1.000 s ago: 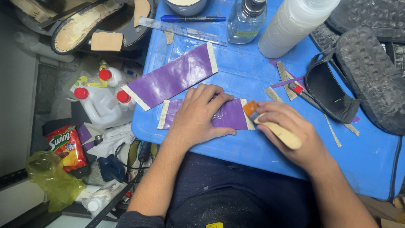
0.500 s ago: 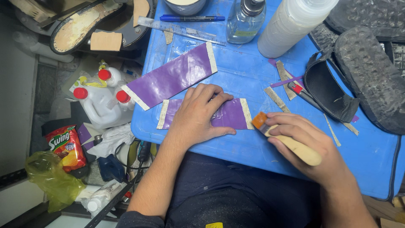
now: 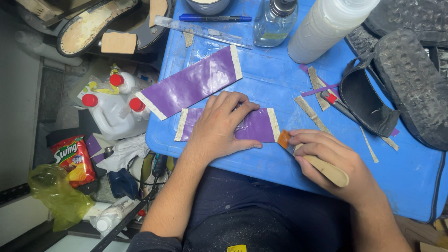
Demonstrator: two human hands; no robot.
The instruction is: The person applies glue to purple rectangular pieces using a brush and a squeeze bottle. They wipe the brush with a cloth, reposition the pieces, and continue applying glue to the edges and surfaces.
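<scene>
Head view showed the left hand (image 3: 219,125) pressed flat on the purple strip (image 3: 254,126) on the blue worktop (image 3: 280,88) while the right hand (image 3: 329,163), gripping a wooden-handled brush (image 3: 317,161), had drawn off its right end.

The left hand (image 3: 219,126) covers the middle of the near purple strip (image 3: 256,125), so only its two ends show. The right hand (image 3: 333,161) wraps the wooden-handled brush (image 3: 326,169); the handle's middle is hidden, and the orange tip is too small to make out. Beyond that strip, the white bottle (image 3: 326,25), glass bottle (image 3: 274,21) and grey cup (image 3: 207,5) are cut by the top edge. The black sole (image 3: 413,88) runs off the right edge.
</scene>
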